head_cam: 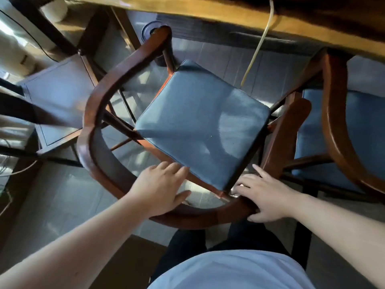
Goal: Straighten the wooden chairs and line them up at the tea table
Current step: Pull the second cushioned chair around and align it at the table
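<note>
A wooden chair [98, 94] with a curved back rail and a blue seat cushion stands below me, turned at an angle to the tea table [229, 15] along the top. My left hand [162, 188] grips the curved rail at its near left. On the rail's near right, my right hand [264, 197] holds it with fingers spread. A second wooden chair [337, 126] with a blue seat stands to the right, close to the first. A third seat [58, 94] sits at the left.
A pale cord [258, 46] hangs from the table edge down toward the floor behind the middle chair. Grey floor tiles [62, 201] lie under the chairs. My dark trousers and white shirt fill the bottom of the view.
</note>
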The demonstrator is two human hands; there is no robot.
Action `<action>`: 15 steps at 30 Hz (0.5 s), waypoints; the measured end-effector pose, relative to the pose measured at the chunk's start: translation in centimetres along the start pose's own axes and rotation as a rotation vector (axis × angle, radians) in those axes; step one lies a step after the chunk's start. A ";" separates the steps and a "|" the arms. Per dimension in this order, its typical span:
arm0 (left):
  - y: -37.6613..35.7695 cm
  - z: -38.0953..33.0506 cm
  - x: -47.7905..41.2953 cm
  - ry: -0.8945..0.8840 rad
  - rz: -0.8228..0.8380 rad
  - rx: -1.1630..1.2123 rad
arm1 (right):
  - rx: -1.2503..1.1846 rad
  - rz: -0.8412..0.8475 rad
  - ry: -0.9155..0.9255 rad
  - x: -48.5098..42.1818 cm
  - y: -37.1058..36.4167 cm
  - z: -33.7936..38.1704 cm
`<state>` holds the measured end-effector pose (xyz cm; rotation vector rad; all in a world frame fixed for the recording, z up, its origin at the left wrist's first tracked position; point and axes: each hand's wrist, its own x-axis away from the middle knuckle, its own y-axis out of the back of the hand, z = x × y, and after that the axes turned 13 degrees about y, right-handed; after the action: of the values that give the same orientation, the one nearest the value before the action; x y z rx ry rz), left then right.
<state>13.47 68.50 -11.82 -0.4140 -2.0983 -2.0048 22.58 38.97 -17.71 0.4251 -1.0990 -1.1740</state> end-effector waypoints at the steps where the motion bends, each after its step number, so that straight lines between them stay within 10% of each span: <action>1: 0.3 1.3 0.4 -0.014 -0.019 0.006 | -0.024 -0.024 -0.035 -0.1 0.1 0.6; 7: 1.7 6.9 2.7 -0.217 -0.120 0.043 | -0.002 -0.034 -0.104 -1.7 -1.3 3.5; 15: 0.7 7.0 3.2 -0.298 0.239 -0.151 | 0.181 0.130 0.002 -3.3 0.3 2.2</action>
<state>11.03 75.72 -10.48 -0.9952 -1.9433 -2.0666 20.92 42.59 -17.99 0.4869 -1.2184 -0.9636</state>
